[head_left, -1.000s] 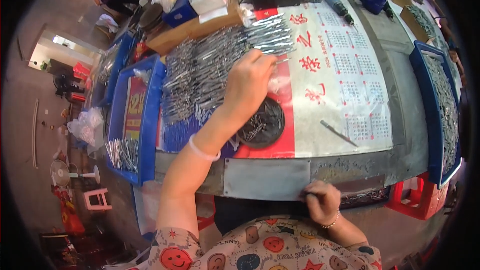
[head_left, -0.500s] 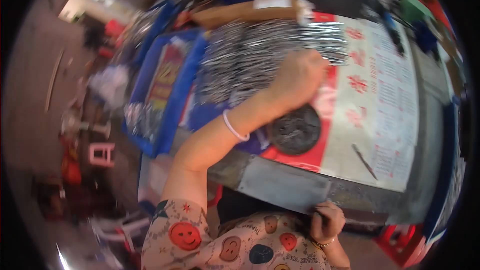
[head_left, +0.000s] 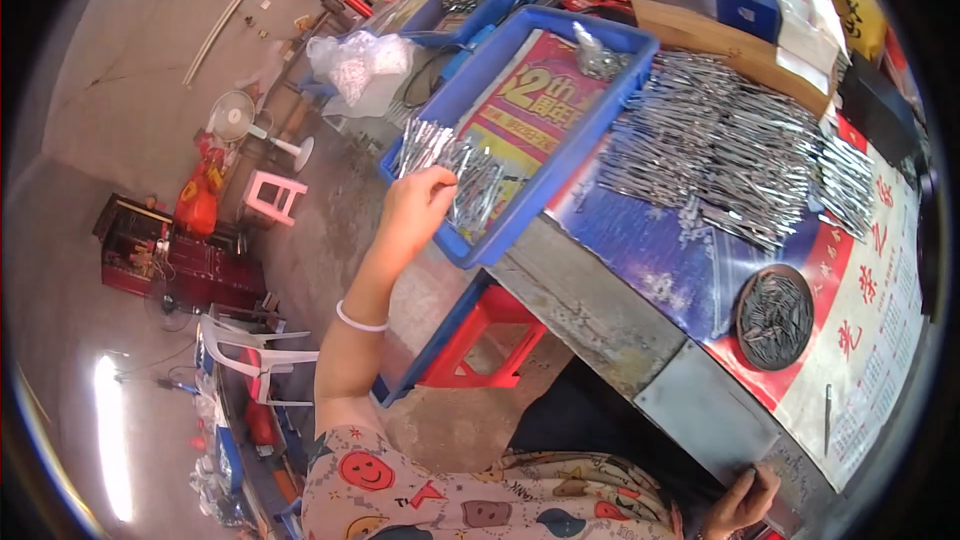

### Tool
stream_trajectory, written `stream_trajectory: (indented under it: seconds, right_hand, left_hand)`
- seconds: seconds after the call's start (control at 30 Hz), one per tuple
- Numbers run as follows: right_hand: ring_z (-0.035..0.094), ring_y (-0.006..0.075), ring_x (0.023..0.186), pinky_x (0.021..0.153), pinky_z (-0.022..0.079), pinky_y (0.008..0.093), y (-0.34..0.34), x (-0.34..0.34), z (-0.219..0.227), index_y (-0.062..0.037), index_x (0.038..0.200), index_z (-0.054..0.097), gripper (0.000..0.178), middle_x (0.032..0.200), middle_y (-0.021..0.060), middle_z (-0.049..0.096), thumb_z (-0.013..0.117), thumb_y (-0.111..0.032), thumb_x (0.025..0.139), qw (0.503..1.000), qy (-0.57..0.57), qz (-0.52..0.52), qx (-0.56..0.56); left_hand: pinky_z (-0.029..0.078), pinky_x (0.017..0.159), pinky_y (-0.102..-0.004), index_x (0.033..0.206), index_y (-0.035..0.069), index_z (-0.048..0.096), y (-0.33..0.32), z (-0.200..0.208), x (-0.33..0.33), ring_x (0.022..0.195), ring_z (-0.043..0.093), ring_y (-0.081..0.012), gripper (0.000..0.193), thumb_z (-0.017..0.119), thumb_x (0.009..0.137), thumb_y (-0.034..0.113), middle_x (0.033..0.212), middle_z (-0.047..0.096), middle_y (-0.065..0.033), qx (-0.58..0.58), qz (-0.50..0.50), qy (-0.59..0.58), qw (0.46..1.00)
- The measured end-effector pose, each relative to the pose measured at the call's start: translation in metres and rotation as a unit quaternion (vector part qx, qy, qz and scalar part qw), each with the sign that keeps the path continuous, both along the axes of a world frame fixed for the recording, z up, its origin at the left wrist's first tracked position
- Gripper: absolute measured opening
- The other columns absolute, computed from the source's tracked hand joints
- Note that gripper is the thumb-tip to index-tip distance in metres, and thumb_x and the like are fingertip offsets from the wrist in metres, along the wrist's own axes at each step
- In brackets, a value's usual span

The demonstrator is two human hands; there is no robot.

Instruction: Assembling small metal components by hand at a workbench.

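My left hand (head_left: 415,208), with a white bracelet on its wrist, is at the near end of a blue plastic tray (head_left: 545,210). Its fingers are closed beside a heap of thin silvery metal sticks (head_left: 478,190); what lies between the fingertips is hidden. My right hand (head_left: 748,502) rests curled at the table's front edge by a smooth grey plate (head_left: 712,408), and the inside of its grip does not show. Dense rows of similar metal sticks (head_left: 745,155) cover the table's far part, with a smaller bundle (head_left: 845,185) at their right.
A round dark bowl (head_left: 775,325) of small dark metal pieces stands on the printed sheet (head_left: 860,340). A slim dark pen-like stick (head_left: 828,420) lies nearby. A wooden board (head_left: 730,45) borders the rows. A red stool (head_left: 485,340) stands below the table's edge.
My left hand has swung left from the right end of the metal-stick rows to the blue tray. The view has turned left. My right hand stays at the table's edge.
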State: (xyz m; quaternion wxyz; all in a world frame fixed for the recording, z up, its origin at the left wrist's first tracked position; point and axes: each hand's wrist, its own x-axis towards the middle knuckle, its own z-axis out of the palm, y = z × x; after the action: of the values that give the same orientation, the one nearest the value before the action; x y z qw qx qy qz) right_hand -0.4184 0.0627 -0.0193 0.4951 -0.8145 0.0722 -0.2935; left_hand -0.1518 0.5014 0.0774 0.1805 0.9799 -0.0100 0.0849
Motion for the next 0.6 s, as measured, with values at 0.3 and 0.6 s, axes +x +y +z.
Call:
stream_trajectory:
  seconds: [0.3, 0.6]
  right_hand:
    - [0.055, 0.0242, 0.064, 0.059, 0.047, 0.0343, 0.003, 0.002, -0.005, 0.006, 0.087, 0.059, 0.009, 0.078, 0.0144, 0.059, 0.062, -0.003, 0.085, 0.991, 0.012, -0.019, -0.134]
    - [0.053, 0.0193, 0.079, 0.074, 0.043, 0.0294, -0.012, -0.021, -0.042, 0.0039, 0.095, 0.054, 0.007, 0.087, 0.0099, 0.056, 0.052, 0.001, 0.088, 0.992, 0.073, -0.037, -0.093]
  left_hand:
    - [0.047, 0.075, -0.0396, 0.084, 0.006, 0.067, 0.053, -0.028, 0.031, 0.086, 0.061, -0.0332, 0.022, 0.049, 0.073, -0.002, 0.085, 0.063, -0.0151, 0.186, -0.147, 0.177, 0.955]
    - [0.047, 0.077, -0.0397, 0.082, 0.005, 0.068, 0.031, -0.025, 0.034, 0.091, 0.06, -0.0343, 0.02, 0.051, 0.072, -0.001, 0.09, 0.061, -0.0168, 0.224, -0.182, 0.275, 0.917]
